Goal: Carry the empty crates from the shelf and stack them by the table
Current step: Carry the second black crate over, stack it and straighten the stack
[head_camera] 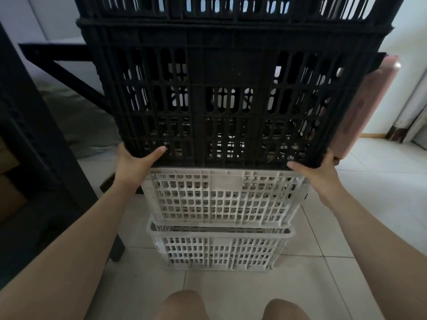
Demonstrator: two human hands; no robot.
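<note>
The left hand (pixel 135 162) and right hand (pixel 316 174) grip the lower corners of a black crate (pixel 231 100), thumbs on its front wall. Its bottom edge meets the rim of the upper white crate (pixel 221 197), which is stacked on the lower white crate (pixel 219 250) on the tiled floor (pixel 346 273), just beside a dark bench (pixel 27 139).

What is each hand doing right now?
Left hand: holding the black crate at its lower corner.
Right hand: holding the same crate's other lower corner.

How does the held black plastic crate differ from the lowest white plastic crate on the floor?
The black crate has rounded slots; the lowest white crate has small square holes. The left hand and right hand grip the black crate's bottom corners; the white crate rests on the tiles. Both are perforated.
</note>
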